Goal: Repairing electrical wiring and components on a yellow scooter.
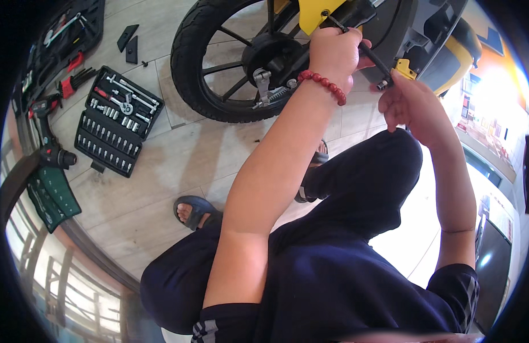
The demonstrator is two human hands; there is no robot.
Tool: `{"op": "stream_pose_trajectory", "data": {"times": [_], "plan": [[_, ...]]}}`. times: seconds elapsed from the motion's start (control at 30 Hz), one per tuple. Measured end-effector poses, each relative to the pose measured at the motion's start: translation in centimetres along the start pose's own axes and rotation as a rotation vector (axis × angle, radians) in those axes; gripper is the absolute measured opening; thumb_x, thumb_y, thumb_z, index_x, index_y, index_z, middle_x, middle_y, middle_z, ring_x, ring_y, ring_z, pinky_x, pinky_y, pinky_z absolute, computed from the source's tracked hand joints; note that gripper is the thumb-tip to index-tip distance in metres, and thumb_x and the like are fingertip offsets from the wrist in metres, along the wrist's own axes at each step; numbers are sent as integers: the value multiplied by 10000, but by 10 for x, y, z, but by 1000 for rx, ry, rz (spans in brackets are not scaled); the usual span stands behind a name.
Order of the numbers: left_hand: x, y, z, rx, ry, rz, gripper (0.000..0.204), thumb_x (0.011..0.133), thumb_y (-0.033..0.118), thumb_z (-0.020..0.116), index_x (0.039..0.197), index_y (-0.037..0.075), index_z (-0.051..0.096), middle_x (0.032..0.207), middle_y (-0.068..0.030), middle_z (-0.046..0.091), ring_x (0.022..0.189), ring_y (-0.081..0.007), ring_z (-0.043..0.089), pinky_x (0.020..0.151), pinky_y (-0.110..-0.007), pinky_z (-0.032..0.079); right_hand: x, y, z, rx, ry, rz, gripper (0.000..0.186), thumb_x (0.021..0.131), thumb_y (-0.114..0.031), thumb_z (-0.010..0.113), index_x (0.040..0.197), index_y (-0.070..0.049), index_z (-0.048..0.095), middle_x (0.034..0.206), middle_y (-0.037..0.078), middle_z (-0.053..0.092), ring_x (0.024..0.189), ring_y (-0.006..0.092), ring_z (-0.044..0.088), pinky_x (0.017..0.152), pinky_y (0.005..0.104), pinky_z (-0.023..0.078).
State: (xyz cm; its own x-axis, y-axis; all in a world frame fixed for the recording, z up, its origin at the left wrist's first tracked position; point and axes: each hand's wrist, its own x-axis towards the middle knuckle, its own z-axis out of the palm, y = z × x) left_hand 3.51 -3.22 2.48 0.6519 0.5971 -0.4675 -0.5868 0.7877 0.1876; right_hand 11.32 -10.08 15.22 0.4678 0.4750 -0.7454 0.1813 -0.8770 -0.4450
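Left hand: closed around a black bar, thumb laid along it, fingers curled beneath. Right hand: fingers bent at the bar's lower, metal-tipped end; cannot tell whether they pinch it or only rest against it. Bar position: slanting, just right of the black spoked wheel, which serves as reference below. A dark length also shows above the left hand, reaching the yellow panel over the wheel's upper right (the hand covers the join, so one piece or two is undecided). Red bead bracelet on the left wrist, near the wheel's lower right edge. Small yellow bracket: right of the wheel, beside the right hand. Left of the wheel, on the floor: two flat black pieces; an open socket case; farther left, a drill. Green tool pouch: well to the wheel's lower left. Below the wheel: a sandalled foot.
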Motion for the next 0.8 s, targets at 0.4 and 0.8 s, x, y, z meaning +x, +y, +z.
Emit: {"op": "stream_pose_trajectory", "data": {"times": [0.4,0.8], "plan": [[1,4,9,-135,-25,21,189,868,96,528,842,-89,555,786,-125,579,692,-195,611,532,-303,564,17,-6,-25,367,-315,-15,454,925,-372,381,1031,23,577,789,73,562,619,182,549,591,330,461],[3,6,6,-93,-1,-17,181,867,87,521,866,-91,554,784,-129,576,701,-201,615,524,-302,562,3,-2,0,-152,27,-143,439,940,-381,416,933,5,624,617,44,539,529,142,529,550,299,436]]}}
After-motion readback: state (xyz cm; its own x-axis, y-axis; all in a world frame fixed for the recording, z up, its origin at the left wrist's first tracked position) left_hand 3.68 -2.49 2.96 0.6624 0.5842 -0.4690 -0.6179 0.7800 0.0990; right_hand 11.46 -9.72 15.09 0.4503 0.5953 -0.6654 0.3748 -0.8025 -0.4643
